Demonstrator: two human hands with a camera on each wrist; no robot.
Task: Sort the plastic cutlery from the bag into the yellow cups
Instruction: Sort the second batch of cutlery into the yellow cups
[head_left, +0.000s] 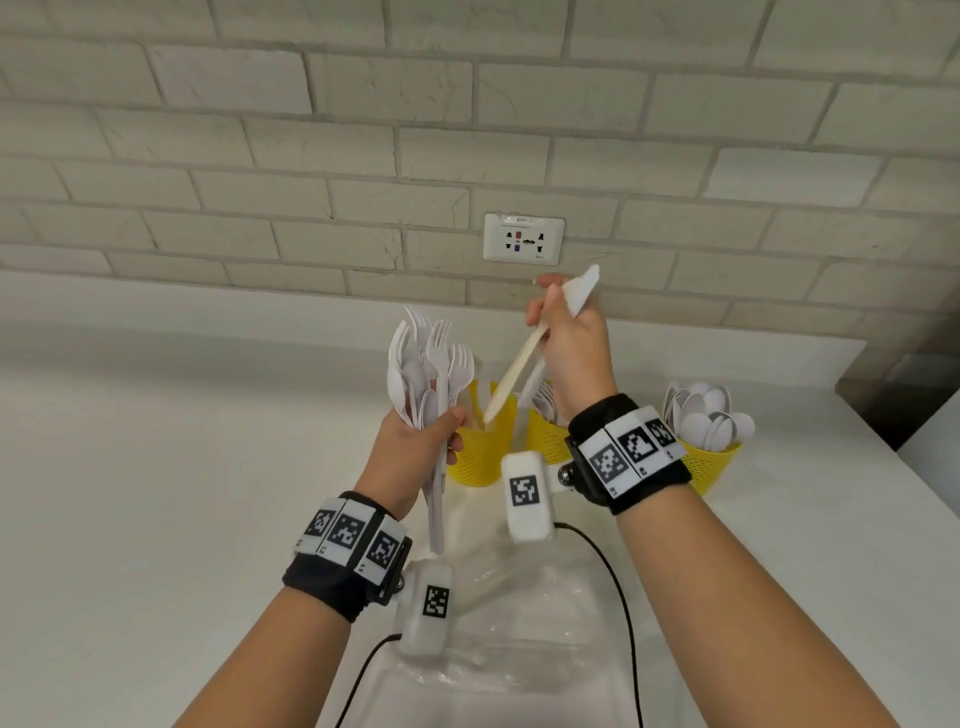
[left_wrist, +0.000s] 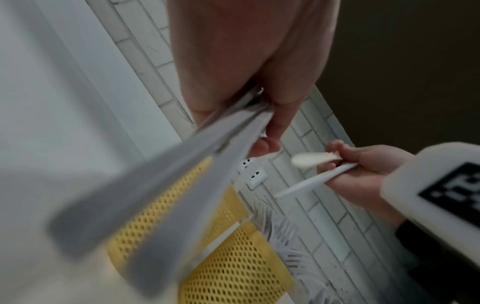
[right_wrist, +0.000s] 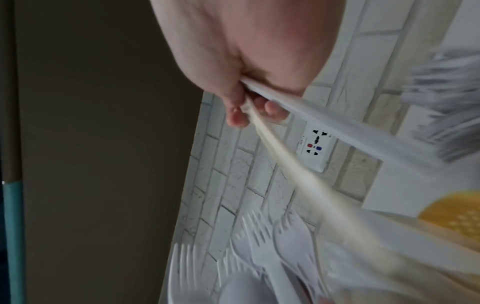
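My left hand (head_left: 423, 441) grips a bundle of white plastic forks (head_left: 434, 358) by the handles, tines up, just left of the cups; the handles (left_wrist: 207, 164) fill the left wrist view. My right hand (head_left: 563, 332) is raised above the cups and pinches two pieces: a cream-coloured utensil (head_left: 514, 371) whose lower end points into the left yellow mesh cup (head_left: 480, 454), and a white utensil (head_left: 584, 288) with a blade-like tip sticking up. The middle yellow cup (head_left: 545, 441) holds forks. The right yellow cup (head_left: 714, 467) is full of white spoons (head_left: 706, 415).
A crumpled clear plastic bag (head_left: 519, 623) lies on the white counter (head_left: 156, 493) under my wrists. Black cables (head_left: 618, 597) run from the wrist cameras. A wall socket (head_left: 523, 238) sits in the tiled wall behind the cups. The counter's right edge (head_left: 914, 467) is close to the spoon cup.
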